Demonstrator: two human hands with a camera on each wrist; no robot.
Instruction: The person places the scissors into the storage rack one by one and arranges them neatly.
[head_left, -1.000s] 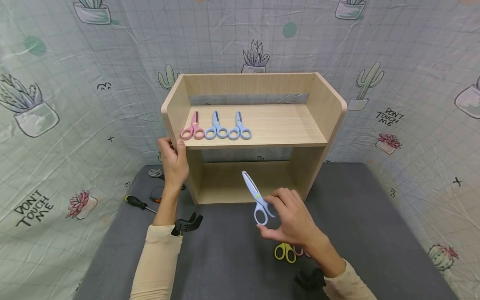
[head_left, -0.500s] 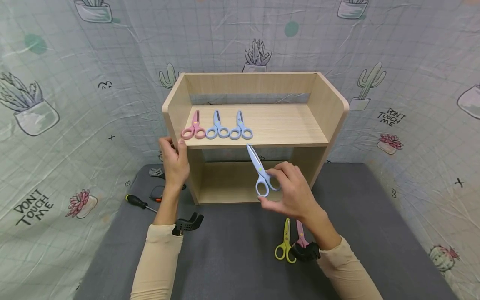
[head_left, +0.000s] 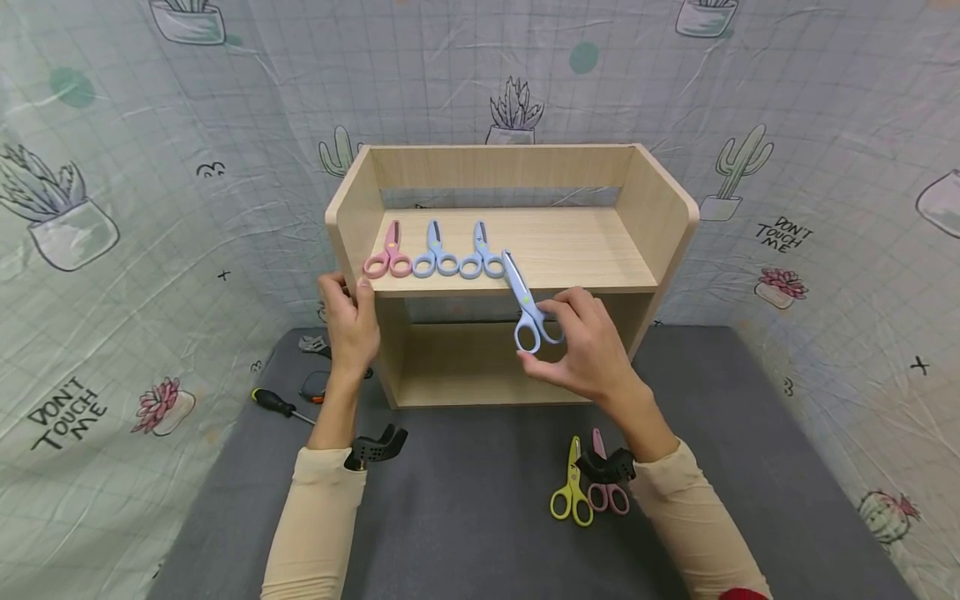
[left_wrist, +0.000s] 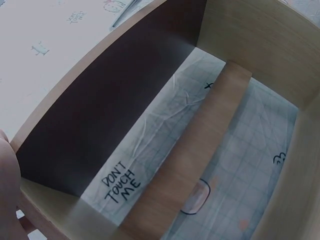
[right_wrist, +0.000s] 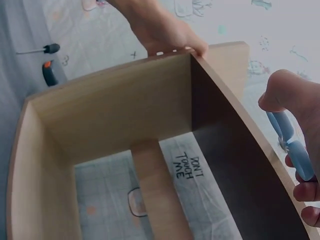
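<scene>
My right hand point(head_left: 588, 346) pinches light blue scissors point(head_left: 518, 282) by their handles, thumb below and fingers on the right loop. Their blades point up and left, tips overlapping the front edge of the wooden shelf's point(head_left: 577, 254) upper board. My left hand point(head_left: 352, 329) grips the shelf's left side at board height, thumb on the front edge. Pink scissors point(head_left: 392, 246) and two blue pairs, a left one point(head_left: 434, 243) and a right one point(head_left: 481, 242), lie in a row on that board, blades toward the back. In the right wrist view the held scissors point(right_wrist: 299, 159) show edge-on.
Yellow scissors point(head_left: 573, 479) and another pink pair point(head_left: 598, 442) lie on the grey table below my right wrist, the pink partly hidden by the black wrist mount point(head_left: 611, 467). At the left are a screwdriver point(head_left: 273, 402), an adjustable wrench point(head_left: 311, 344) and a black-and-orange tool point(head_left: 313, 387).
My right hand has risen with the blue scissors from in front of the lower compartment to the upper board's edge. The yellow and pink scissors on the table have come into view. My left hand stays.
</scene>
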